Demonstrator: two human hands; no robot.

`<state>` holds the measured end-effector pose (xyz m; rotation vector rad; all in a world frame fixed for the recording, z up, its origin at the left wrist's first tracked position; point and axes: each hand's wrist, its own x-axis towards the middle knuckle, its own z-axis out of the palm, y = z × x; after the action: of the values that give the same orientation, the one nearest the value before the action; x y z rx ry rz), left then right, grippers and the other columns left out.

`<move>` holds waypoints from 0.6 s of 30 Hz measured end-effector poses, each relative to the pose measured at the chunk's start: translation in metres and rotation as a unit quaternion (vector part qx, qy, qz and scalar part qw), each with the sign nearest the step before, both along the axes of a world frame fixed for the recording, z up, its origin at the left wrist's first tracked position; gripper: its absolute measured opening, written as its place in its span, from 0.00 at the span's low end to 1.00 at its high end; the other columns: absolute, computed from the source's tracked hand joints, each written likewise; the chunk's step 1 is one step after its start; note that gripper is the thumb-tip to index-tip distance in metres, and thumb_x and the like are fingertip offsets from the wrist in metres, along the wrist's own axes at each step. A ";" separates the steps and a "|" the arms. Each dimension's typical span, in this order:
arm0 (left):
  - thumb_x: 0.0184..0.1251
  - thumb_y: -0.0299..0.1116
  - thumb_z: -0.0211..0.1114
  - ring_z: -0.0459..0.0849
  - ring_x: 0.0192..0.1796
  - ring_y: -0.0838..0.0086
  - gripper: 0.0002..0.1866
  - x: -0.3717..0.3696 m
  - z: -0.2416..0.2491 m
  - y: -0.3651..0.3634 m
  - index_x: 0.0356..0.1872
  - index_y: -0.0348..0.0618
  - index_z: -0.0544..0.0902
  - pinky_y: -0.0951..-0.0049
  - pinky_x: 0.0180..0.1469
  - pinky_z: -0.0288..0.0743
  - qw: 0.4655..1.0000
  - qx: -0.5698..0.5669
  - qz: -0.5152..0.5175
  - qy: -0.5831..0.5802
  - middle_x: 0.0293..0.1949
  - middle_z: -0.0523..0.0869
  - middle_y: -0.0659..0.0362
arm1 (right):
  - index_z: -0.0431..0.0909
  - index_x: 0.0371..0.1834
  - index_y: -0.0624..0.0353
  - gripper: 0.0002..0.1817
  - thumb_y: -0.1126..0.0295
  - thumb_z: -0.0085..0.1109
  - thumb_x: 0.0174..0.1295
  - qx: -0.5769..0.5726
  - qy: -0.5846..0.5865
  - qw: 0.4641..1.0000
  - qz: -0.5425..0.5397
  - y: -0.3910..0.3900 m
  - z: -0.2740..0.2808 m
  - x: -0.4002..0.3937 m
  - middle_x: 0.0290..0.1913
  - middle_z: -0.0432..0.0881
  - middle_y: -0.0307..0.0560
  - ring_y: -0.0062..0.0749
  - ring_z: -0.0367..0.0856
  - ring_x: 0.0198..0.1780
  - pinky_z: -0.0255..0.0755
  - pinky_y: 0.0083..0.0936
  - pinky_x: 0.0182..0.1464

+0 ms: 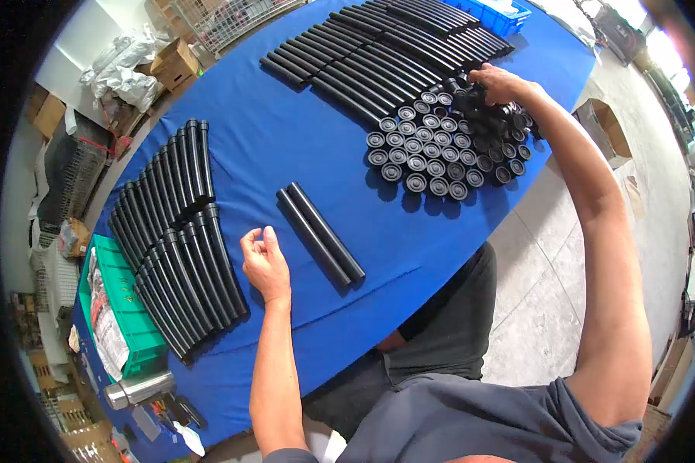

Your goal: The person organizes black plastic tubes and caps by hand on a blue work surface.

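My left hand hovers above the blue cloth, fingers loosely curled and thumb apart, with nothing visible in it. Just to its right lie two plain black tubes side by side. My right hand reaches to the far edge of a cluster of round black caps. Its fingers bend down among dark parts there; what they grip is hidden. Many caps stand with their ringed faces up, while others lie in a jumbled dark heap below that hand.
Rows of black tubes lie at the far side, by a blue crate. At left are tubes with collared ends, a green bin and a metal flask. A cardboard box stands beyond the table's right edge.
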<state>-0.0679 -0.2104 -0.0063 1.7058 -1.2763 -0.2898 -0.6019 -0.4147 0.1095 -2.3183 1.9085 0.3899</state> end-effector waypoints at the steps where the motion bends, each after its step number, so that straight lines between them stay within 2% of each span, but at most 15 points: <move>1: 0.75 0.44 0.65 0.70 0.23 0.81 0.17 0.000 -0.001 0.001 0.43 0.36 0.79 0.73 0.26 0.65 1.000 0.006 0.001 0.000 0.19 0.76 0.64 | 0.71 0.65 0.51 0.41 0.76 0.74 0.41 -0.021 -0.008 1.000 0.002 0.004 0.001 0.001 0.56 0.72 0.61 0.58 0.77 0.58 0.76 0.45 0.57; 3: 0.75 0.44 0.65 0.71 0.23 0.81 0.17 0.000 0.001 0.000 0.42 0.36 0.80 0.73 0.26 0.66 1.000 0.010 0.003 -0.001 0.19 0.76 0.63 | 0.71 0.63 0.52 0.38 0.80 0.70 0.43 -0.041 -0.014 0.999 0.001 0.008 0.001 0.001 0.56 0.71 0.64 0.61 0.76 0.58 0.76 0.45 0.57; 6: 0.73 0.47 0.65 0.81 0.22 0.68 0.19 0.004 -0.003 0.000 0.45 0.38 0.80 0.62 0.29 0.72 1.000 0.016 0.006 -0.025 0.19 0.81 0.58 | 0.70 0.62 0.52 0.35 0.81 0.67 0.45 -0.077 -0.024 0.997 0.019 0.005 -0.006 -0.006 0.55 0.70 0.66 0.63 0.77 0.56 0.75 0.45 0.57; 13: 0.72 0.48 0.66 0.82 0.23 0.65 0.19 0.004 -0.002 0.001 0.44 0.40 0.81 0.61 0.30 0.73 0.999 0.006 0.005 -0.034 0.20 0.82 0.57 | 0.70 0.60 0.54 0.33 0.80 0.66 0.46 -0.164 -0.070 0.984 0.013 0.024 0.029 0.010 0.53 0.71 0.64 0.62 0.77 0.55 0.74 0.47 0.56; 15: 0.72 0.48 0.66 0.83 0.24 0.64 0.19 0.002 0.000 0.002 0.44 0.41 0.81 0.60 0.30 0.73 1.000 0.001 0.004 -0.027 0.20 0.83 0.57 | 0.70 0.59 0.55 0.33 0.81 0.67 0.45 -0.191 -0.108 0.967 0.126 0.043 0.045 0.035 0.53 0.72 0.59 0.60 0.77 0.56 0.74 0.45 0.56; 16: 0.71 0.47 0.67 0.80 0.24 0.70 0.17 0.000 0.004 0.003 0.41 0.41 0.82 0.64 0.32 0.74 1.000 0.011 0.014 -0.018 0.22 0.83 0.57 | 0.71 0.59 0.55 0.34 0.82 0.67 0.45 -0.172 -0.112 0.964 0.171 0.061 0.056 0.058 0.53 0.71 0.59 0.58 0.76 0.56 0.75 0.44 0.56; 18: 0.71 0.47 0.67 0.82 0.25 0.67 0.17 0.001 0.004 0.003 0.41 0.41 0.83 0.62 0.32 0.75 1.000 0.013 0.013 -0.023 0.22 0.83 0.57 | 0.71 0.59 0.55 0.33 0.83 0.66 0.45 -0.125 -0.106 0.955 0.248 0.103 0.062 0.110 0.54 0.71 0.57 0.55 0.76 0.57 0.77 0.41 0.56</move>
<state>-0.0669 -0.2073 -0.0019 1.7592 -1.2876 -0.2544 -0.4915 -0.3117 0.1716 -2.8597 1.3301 -0.0708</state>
